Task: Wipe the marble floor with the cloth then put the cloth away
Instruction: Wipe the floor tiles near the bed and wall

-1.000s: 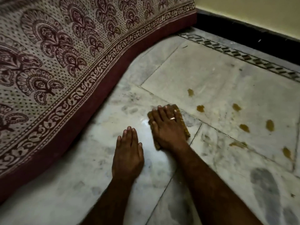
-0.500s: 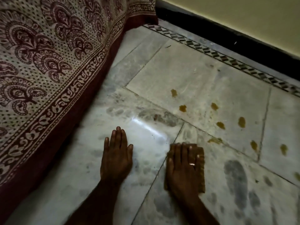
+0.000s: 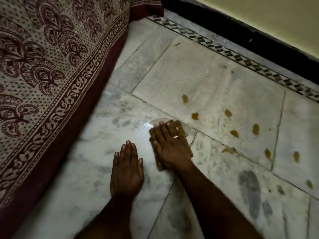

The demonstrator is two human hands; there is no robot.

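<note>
**Flat palm on the cloth, stains just beyond the fingertips**

The right hand [image 3: 170, 145] lies flat on a folded brownish-yellow cloth [image 3: 182, 129]. Its fingers are straight and close together and press the cloth down onto the marble floor [image 3: 215, 80] rather than curling round it. A ring [image 3: 175, 136] shows on one finger. The cloth peeks out past the fingertips, along the thumb side and near the wrist; the palm covers the rest.

Just beside this pressing hand, on its thumb side, the left hand [image 3: 126, 169] rests palm-down on bare marble, fingers straight and together, holding nothing. The two hands do not touch.

Just ahead of the right fingertips, across a tile joint, sits the nearest brown spot [image 3: 195, 116]. More such spots [image 3: 255, 129] trail away on the little-finger side. Nearer the person on that same side, beyond the right forearm, a dark grey smudge [image 3: 249, 192] marks the marble.

Well beyond the left hand, a patterned maroon and cream sheet [image 3: 51, 66] hangs down to the floor. Far ahead of the pressing hand, a diamond-patterned inlay strip [image 3: 241, 61] runs along a black skirting [image 3: 241, 31] below a pale wall [image 3: 276, 14].
</note>
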